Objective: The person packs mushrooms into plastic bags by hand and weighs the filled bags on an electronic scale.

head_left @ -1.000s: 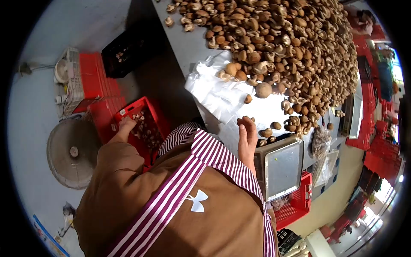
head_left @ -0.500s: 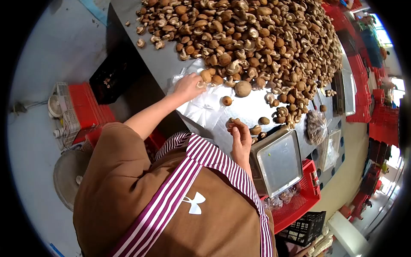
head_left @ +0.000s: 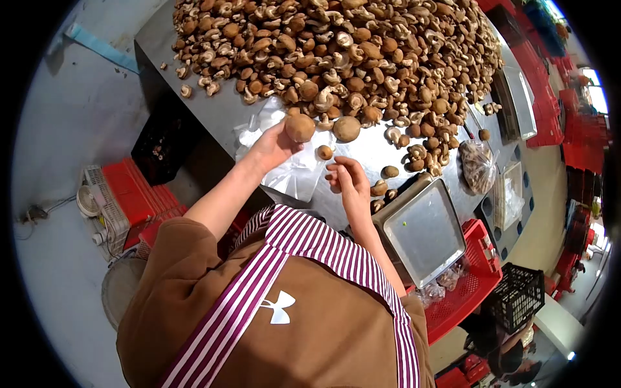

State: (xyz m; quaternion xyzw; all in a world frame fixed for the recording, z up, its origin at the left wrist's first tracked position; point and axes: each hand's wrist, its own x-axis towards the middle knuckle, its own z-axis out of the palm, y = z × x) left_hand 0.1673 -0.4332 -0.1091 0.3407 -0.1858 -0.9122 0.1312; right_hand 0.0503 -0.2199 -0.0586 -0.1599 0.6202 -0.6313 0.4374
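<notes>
My left hand (head_left: pixel 275 147) is closed around a large round brown mushroom (head_left: pixel 299 128), cap facing up, above the clear plastic bags (head_left: pixel 294 176) lying on the steel table. My right hand (head_left: pixel 350 184) hovers over the table to the right of the bags, its fingers loosely bent and apart, with nothing visible in them. A small mushroom (head_left: pixel 325 152) rests between the two hands. Just beyond them lies another large mushroom (head_left: pixel 347 129), at the near edge of the big mushroom pile (head_left: pixel 336 58).
Right of my right hand stands a metal tray (head_left: pixel 424 233), with a red crate (head_left: pixel 475 284) below it. A bag of mushrooms (head_left: pixel 477 167) lies farther right beside a pale tray (head_left: pixel 511 194). Another person (head_left: pixel 511 352) is at the lower right, near a black crate (head_left: pixel 515 296).
My left hand has lifted a large mushroom from the pile's edge. My right hand has moved slightly up and left relative to the table. The head view has shifted.
</notes>
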